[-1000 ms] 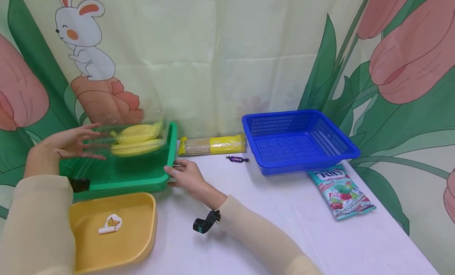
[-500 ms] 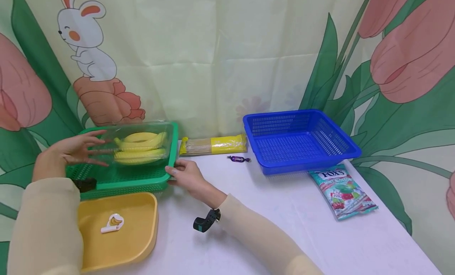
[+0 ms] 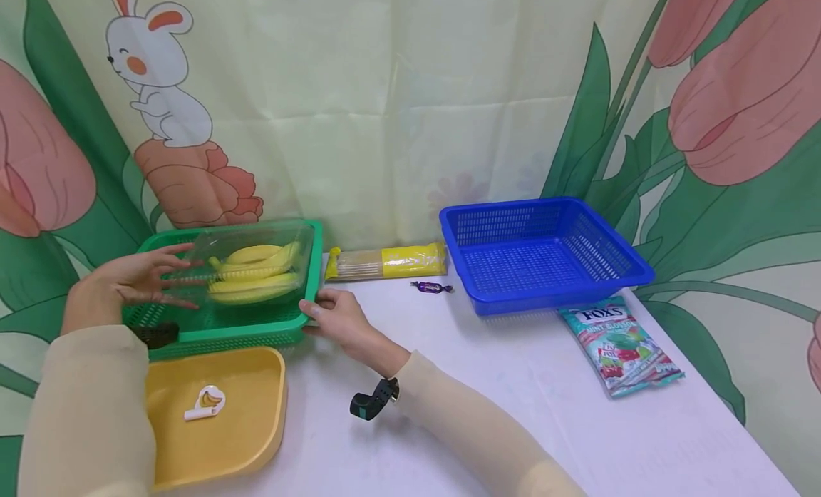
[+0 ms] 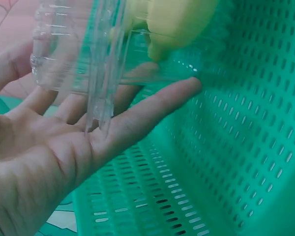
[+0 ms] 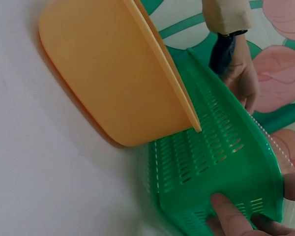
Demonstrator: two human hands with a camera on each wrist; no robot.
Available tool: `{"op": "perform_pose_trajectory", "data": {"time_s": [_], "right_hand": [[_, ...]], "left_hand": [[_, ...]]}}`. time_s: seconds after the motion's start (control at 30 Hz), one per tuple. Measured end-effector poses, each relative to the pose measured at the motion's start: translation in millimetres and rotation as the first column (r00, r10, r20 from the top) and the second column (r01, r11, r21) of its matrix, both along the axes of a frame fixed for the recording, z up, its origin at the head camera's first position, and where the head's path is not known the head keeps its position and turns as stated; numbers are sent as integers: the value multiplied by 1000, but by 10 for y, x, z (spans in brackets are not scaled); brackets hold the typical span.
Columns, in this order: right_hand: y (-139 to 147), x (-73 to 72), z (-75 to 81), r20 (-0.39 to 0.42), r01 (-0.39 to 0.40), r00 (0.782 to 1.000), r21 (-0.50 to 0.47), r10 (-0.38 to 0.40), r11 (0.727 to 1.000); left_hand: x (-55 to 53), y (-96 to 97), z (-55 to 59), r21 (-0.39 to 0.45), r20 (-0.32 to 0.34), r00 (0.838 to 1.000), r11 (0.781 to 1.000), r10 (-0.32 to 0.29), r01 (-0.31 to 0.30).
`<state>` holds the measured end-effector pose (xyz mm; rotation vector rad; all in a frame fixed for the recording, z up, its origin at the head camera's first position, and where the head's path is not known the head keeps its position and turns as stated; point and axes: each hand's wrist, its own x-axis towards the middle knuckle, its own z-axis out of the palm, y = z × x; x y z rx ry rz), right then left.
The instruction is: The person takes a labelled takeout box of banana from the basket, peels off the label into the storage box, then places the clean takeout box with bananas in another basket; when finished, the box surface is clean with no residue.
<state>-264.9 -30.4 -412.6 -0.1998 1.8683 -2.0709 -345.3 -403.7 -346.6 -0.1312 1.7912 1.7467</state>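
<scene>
A clear plastic box (image 3: pixel 269 234) with yellow bananas (image 3: pixel 253 288) inside sits in the green mesh basket (image 3: pixel 244 332) at the far left. My left hand (image 3: pixel 137 279) holds the box by its left end. In the left wrist view its fingers spread under and behind the box, and the box's edge meets the palm. At the basket's front right corner, my right hand (image 3: pixel 343 319) grips the rim. The right wrist view shows fingertips (image 5: pixel 228 211) against the basket's outer wall.
Before the basket stands a yellow tray (image 3: pixel 279 411) with a white banana clip (image 3: pixel 207 403) in it. A yellow noodle pack (image 3: pixel 385 262) and a purple wrapped candy (image 3: pixel 431 287) lie midway. Rightward are a blue basket (image 3: pixel 471 297) and a FOX'S candy bag (image 3: pixel 618 347).
My left hand has lowered the box of bananas into the green basket and shifted slightly right. My right hand keeps its grip on the basket's corner.
</scene>
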Motion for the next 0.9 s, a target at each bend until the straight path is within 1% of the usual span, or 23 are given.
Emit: {"op": "perform_pose_trajectory", "data": {"time_s": [0.13,0.3,0.43,0.53,0.7,0.9], "right_hand": [[0,-3,-4,-2,-6,1000,3,6,1000],[3,-4,1,-6,-16,1000,9,16,1000],[7,-9,4,-12,-13,1000,5,13,1000],[8,-11,4,-13,-14,1000,7,15,1000],[13,-8,6,-12,-16,1000,14,17,1000],[17,-12,4,-14,-14,1000,27,14,1000]], "left_hand": [[20,6,10,-1,18,1000,1000,25,-25],[45,-12,23,-14,22,1000,1000,18,-17],[49,-15,5,-27,15,999,999,33,-33],[55,-16,-20,-41,-1,1000,999,26,-26],[64,-26,-86,-66,-35,999,998,-13,10],[67,-44,-185,-153,-76,996,988,-39,27]]}}
